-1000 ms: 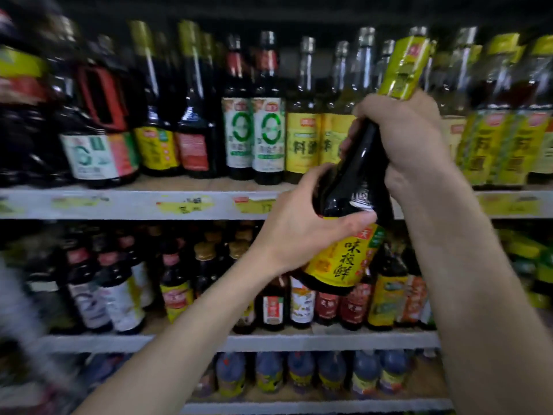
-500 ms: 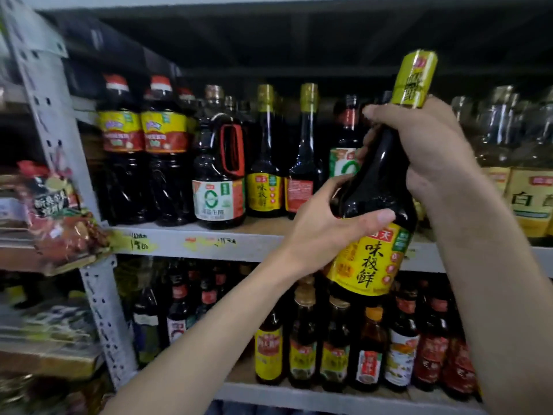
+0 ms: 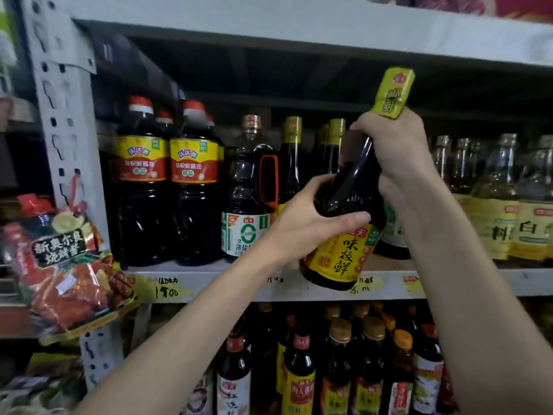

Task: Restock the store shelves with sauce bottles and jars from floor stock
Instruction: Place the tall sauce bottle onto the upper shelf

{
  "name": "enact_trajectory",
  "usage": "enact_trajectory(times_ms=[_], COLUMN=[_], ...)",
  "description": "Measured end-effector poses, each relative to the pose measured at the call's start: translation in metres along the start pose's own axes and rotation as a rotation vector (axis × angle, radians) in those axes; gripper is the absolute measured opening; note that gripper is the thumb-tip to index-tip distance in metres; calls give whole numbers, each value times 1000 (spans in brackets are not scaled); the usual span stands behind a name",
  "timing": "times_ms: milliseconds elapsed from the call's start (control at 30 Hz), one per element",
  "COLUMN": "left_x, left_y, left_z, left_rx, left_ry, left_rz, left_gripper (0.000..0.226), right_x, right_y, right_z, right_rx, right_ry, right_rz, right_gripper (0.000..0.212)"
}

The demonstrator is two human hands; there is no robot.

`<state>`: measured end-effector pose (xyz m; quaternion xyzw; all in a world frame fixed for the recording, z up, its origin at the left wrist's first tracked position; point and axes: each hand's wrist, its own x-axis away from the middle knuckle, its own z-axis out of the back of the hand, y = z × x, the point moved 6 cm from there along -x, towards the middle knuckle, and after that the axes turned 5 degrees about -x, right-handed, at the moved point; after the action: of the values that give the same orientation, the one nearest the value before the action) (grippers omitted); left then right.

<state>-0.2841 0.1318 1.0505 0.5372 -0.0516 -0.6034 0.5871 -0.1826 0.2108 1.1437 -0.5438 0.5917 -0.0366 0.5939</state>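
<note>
Directly behind bottle (image 3: 348, 223) (both-handed): shelved bottles (image 3: 294, 163).

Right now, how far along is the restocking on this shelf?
Done: the middle shelf already holds rows of bottles. In hand: a yellow-labelled soy sauce bottle, tilted, left hand on its body, right hand on its neck. Left: standing it on the shelf. Floor stock is out of view.

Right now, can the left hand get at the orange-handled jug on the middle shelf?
Probably not yet: the left hand is wrapped around the dark bottle, shared with the right hand. The jug stands at the shelf front, just left of it, nothing in front.
</note>
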Motion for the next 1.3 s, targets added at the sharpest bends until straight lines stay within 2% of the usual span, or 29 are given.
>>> enact_trajectory(times_ms=[100,233,367,433,567,767,1000,1100,1200,1300], left_x=[-5,-6,-14,-16,-15,-3,-1,-3,-8,-20], left_y=[3,17,14,10,2,2,3,3,9,23], left_z=[16,35,40,39,35,35,26,23,16,-4], left_rx=[-93,-515,-891,-991,-1061,-1212,-1217,-1240,-1240,-1232], left_ry=[-6,154,199,209,254,462,503,466,508,524], left_rz=[-4,-86,30,100,144,44,-52,-30,-54,-175], left_gripper=[79,56,56,56,55,55,60,64,54,31], right_x=[-9,-20,-28,-31,-39,-50,-50,-46,-51,-64], right_y=[5,19,42,56,78,96,102,102,101,93], right_z=[-15,-32,-43,-46,-49,-67,-63,-49,-10,23], right_rx=[-18,-10,50,83,67,64,93,90,203,469], right_ry=[-14,-55,-123,-157,-193,-236,-247,-283,-104,120], right_rz=[20,20,3,-22,-84,-116,-45,-15,62,209], right_gripper=[15,18,19,19,22,22,28,17,20,19])
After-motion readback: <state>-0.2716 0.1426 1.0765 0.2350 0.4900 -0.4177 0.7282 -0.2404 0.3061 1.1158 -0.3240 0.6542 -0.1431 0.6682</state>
